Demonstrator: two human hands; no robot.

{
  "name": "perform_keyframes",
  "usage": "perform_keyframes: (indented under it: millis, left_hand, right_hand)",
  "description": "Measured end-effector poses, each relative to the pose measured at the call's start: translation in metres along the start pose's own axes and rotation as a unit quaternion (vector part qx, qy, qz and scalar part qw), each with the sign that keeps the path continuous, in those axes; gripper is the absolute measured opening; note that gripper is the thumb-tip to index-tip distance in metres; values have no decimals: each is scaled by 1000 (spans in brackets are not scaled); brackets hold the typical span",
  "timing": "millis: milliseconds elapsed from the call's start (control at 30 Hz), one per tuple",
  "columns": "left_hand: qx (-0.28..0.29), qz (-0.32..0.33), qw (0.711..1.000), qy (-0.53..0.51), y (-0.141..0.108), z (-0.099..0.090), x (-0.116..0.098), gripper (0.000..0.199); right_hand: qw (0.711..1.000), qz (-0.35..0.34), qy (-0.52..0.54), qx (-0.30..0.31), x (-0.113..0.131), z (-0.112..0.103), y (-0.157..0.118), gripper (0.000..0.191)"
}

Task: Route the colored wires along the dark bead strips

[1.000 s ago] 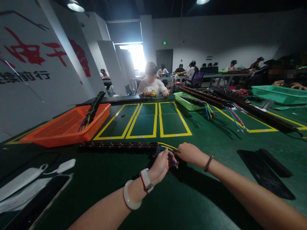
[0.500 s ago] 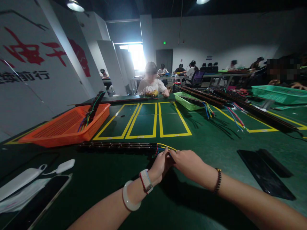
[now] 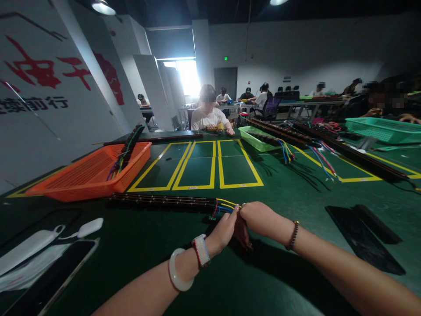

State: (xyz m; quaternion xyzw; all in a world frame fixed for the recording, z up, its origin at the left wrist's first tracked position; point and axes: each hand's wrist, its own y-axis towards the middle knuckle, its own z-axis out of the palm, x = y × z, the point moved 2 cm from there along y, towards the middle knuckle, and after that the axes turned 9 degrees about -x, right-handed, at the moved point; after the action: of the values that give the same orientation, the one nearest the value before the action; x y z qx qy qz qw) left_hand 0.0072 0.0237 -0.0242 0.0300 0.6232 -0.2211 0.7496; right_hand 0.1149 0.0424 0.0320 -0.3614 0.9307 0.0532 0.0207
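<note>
A long dark strip assembly lies flat across the green table, with yellow, blue and red wires coming out of its right end. My left hand is closed on these wires, a short way from the strip's end. Against it, my right hand is closed on the same wires, its knuckles facing up. The fingertips of both hands meet, and the wire ends are hidden among them. A small green board hangs beside the strip's end, near my left hand.
An orange basket with a wired strip stands at left. A green basket and more wired strips lie at right. A phone is front left, dark flat pieces front right. A person sits opposite.
My hands have shifted slightly right along the wires, showing more of them and the small green board. My left fingers have straightened somewhat. The person opposite has moved slightly right.
</note>
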Motion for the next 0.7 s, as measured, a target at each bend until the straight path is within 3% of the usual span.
perform_keyframes:
  millis: [200,333,367,433,467,533,600,700]
  left_hand:
    - [8,-4,1000,1,-1,1,-2,69]
    - [3,-6,1000,-19,-1,1,-2,71]
    - [2,-5,1000,-26,0,0,-2,72]
    - [4,-3,999,-36,1,-1,-2,72]
    - [10,-4,999,-35,2,-2,-2,72]
    - [19,-4,1000,-22,2,-3,-1,70]
    - [19,-5,1000,-3,2,-3,0,67]
    - [14,-8,1000,16,-1,-2,-1,65]
  right_hand:
    - [1000,6,14,24,-5,12,1,21]
    - [999,5,4,35,-11,-8,-1,19]
    - [1000,6,-3,9,-13,-19,-3,19]
    - [992,4,-17,-124,-15,-47,-13,21]
    - [975,-5,-13,-221,-13,-63,-22,23]
    - [915,-37,0,-403,-3,-89,-49,24]
    - [874,-108,13,-473,17,-98,-81,25]
    - [873,-156,19,-463,57,-88,-121,26]
